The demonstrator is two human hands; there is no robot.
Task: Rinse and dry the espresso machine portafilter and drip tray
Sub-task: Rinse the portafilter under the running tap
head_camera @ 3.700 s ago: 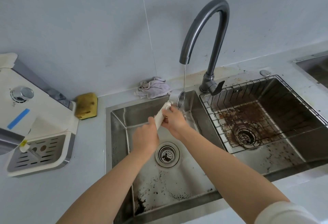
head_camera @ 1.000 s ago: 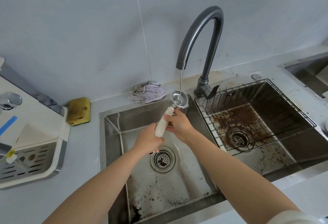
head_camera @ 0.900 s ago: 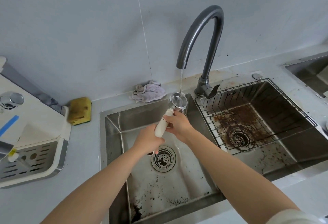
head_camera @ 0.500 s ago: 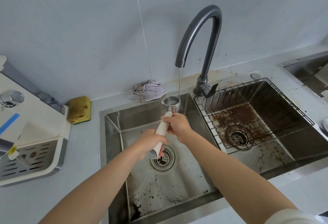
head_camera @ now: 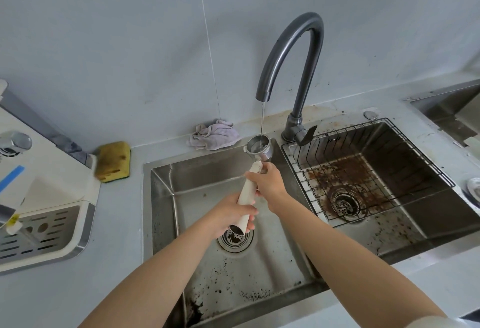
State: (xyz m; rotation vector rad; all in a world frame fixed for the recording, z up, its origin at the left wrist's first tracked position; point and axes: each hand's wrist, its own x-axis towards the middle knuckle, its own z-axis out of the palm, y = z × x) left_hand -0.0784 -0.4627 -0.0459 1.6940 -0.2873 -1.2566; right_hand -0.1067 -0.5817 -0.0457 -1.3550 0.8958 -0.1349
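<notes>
The portafilter [head_camera: 258, 147] has a steel basket and a long cream handle. Its basket faces up under a thin stream of water from the dark faucet [head_camera: 298, 49]. My left hand [head_camera: 231, 214] grips the lower end of the handle above the left sink's drain. My right hand [head_camera: 268, 184] grips the handle higher up, just below the basket. The slotted drip tray [head_camera: 39, 231] sits in the base of the cream espresso machine [head_camera: 49, 179] on the counter at the far left.
The left sink [head_camera: 272, 270] is speckled with coffee grounds. In the right sink a wire rack [head_camera: 428, 164] sits over brown residue. A crumpled cloth [head_camera: 215, 135] and a yellow sponge [head_camera: 113, 161] lie behind the left sink. Another basin [head_camera: 452, 109] shows at the far right.
The basket turned from sideways to mouth-up under the stream. My left hand slid down to the end of the handle. The view shifted slightly.
</notes>
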